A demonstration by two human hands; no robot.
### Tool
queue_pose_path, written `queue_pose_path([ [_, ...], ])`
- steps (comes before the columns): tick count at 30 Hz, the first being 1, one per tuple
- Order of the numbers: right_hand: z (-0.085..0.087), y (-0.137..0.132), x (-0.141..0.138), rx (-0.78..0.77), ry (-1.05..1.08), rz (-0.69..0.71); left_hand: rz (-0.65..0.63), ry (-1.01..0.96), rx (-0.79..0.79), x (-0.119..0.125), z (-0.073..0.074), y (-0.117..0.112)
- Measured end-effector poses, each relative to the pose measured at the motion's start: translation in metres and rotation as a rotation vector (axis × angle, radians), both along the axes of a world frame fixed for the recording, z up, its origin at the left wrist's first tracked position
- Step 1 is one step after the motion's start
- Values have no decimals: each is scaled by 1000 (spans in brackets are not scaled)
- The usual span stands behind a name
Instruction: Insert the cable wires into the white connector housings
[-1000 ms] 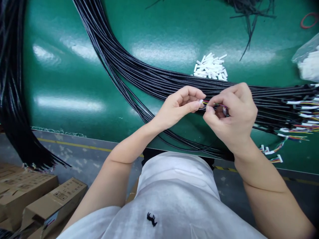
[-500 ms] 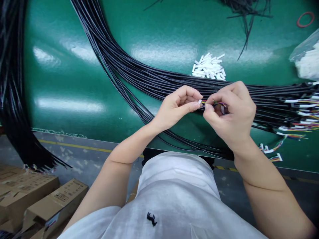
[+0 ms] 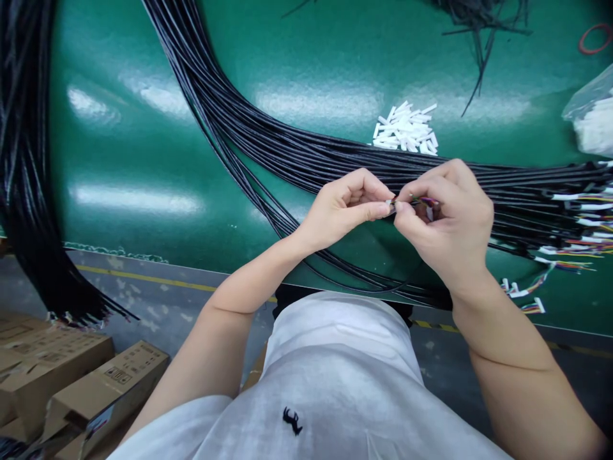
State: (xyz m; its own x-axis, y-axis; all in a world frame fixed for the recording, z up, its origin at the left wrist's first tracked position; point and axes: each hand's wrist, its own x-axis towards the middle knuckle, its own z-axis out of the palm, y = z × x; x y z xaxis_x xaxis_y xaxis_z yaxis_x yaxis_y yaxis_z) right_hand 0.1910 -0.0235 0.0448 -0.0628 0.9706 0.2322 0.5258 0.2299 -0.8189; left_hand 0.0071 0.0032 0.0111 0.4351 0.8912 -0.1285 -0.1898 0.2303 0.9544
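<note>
Between finger and thumb, my left hand (image 3: 347, 207) pinches a small white connector housing (image 3: 389, 203). Close beside it, my right hand (image 3: 447, 214) is closed on thin coloured wires (image 3: 425, 200), whose tips meet the housing; the fingers hide whether they sit inside it. Both hands are over a thick bundle of black cables (image 3: 287, 140) that runs across the table. Just beyond the bundle lies a pile of white connector housings (image 3: 407, 130). To the right, several cable ends show stripped coloured wires with white pieces (image 3: 591, 223).
The green table (image 3: 129, 147) carries another black cable bundle (image 3: 26, 160) hanging over its left edge. Black scraps (image 3: 483, 19), a red ring (image 3: 595, 39) and a clear bag of white parts (image 3: 594, 121) lie at the far right. Cardboard boxes (image 3: 110, 383) stand on the floor.
My hands have drawn a little closer together, so the gap of bare wire between the housing and my right fingers has shrunk. The view has shifted slightly.
</note>
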Motion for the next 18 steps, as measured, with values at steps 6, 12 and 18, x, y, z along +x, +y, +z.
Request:
queue_pose_path([
  [6,-4,4,1,-29,69,18,44,-3,48,1,-4,2],
  [12,-6,4,0,-52,83,16,59,-38,6,1,-10,3],
  [18,-8,5,3,-332,331,44,-51,-125,-236,1,-10,3],
])
